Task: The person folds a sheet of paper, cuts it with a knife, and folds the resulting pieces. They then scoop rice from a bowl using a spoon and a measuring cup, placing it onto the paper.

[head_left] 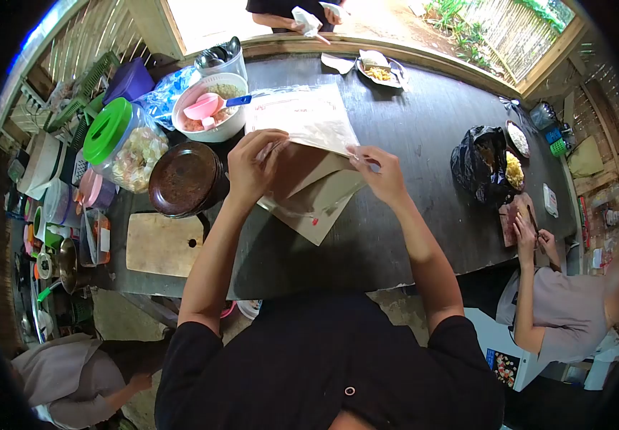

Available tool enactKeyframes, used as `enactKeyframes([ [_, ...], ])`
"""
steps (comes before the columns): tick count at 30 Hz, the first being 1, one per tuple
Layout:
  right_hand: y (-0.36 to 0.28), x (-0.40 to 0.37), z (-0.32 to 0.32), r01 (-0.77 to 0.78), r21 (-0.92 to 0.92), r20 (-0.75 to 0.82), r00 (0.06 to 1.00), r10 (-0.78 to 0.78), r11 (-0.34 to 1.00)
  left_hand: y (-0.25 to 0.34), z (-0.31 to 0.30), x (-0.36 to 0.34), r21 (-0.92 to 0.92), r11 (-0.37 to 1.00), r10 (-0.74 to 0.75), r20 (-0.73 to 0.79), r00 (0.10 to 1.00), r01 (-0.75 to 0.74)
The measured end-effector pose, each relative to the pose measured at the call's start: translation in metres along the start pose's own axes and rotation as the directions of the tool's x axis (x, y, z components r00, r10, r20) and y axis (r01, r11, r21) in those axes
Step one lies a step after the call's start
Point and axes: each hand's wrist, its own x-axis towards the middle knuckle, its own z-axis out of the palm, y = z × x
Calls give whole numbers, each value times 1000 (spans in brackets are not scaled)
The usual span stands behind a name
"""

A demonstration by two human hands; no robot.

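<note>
Both of my hands are over the dark table, at the upper edge of a brown paper sheet with clear plastic on it. My left hand pinches the plastic and paper at the left. At the right corner, my right hand has its fingers closed on the same edge. Just beyond them lies a stack of clear plastic bags with printed red marks. The brown sheet hangs towards me, partly folded, with a small red mark near its lower part.
Left of my hands are a stack of brown plates, a cutting board, a white bowl and a green-lidded jar. A black bag lies right, near a co-worker's hands. Other people stand lower left and beyond the table.
</note>
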Motion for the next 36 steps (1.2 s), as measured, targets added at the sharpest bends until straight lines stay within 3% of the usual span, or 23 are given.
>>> enactKeyframes([
  [2,17,-4,-2,-238,118,16,971,238,964,-3,-2,-6,5,999,47,33,998,-47],
  [3,22,-5,-2,-239,119,13,971,240,964,-5,-1,-9,7,996,91,67,994,-92],
  [6,32,-9,-4,-191,34,71,979,189,981,-17,3,-18,-61,998,29,36,999,-27],
  [8,37,-10,-10,-129,-150,110,983,146,980,-24,3,-20,-108,994,-7,13,1000,9],
  [9,41,-10,-12,-126,-151,112,983,144,980,-25,2,-22,-84,996,12,36,999,-9],
  [11,50,-12,-14,-403,137,196,907,374,905,-28,1,-25,-60,998,27,63,998,-23],
  [15,61,-11,-13,-383,55,97,921,376,922,-26,3,-26,-214,977,25,158,987,10],
  [17,67,-10,-16,-489,358,165,872,462,795,-28,3,-27,-260,966,33,187,982,17],
  [19,67,-9,-19,-500,344,157,865,477,794,-32,4,-26,-375,923,-30,145,989,83],
  [21,59,-9,-21,-509,329,147,860,489,796,-32,5,-27,-327,941,-51,127,991,91],
  [23,24,-10,-18,-199,-25,109,974,201,980,-26,7,-27,-277,956,-70,108,992,98],
  [24,7,-11,-18,-200,-26,108,974,201,980,-19,9,-25,-214,971,-95,85,992,111],
  [26,-26,-13,-16,37,13,206,978,-39,999,-6,11,-21,-149,980,-120,65,991,128],
  [27,-40,-13,-10,36,13,204,978,-38,999,0,11,-18,-78,995,-57,53,997,61],
  [29,-58,-16,2,151,-280,36,989,-146,948,10,14,-14,-9,1000,7,49,999,-7],
  [30,-56,-16,3,148,-282,34,989,-145,948,13,16,-13,32,996,80,45,996,-82],
  [32,-49,-13,6,268,-561,-42,936,-350,783,18,17,-13,74,984,157,42,987,-160],
  [36,-76,-10,-7,238,-508,-140,925,-352,828,26,12,-19,88,985,139,126,982,-151],
])
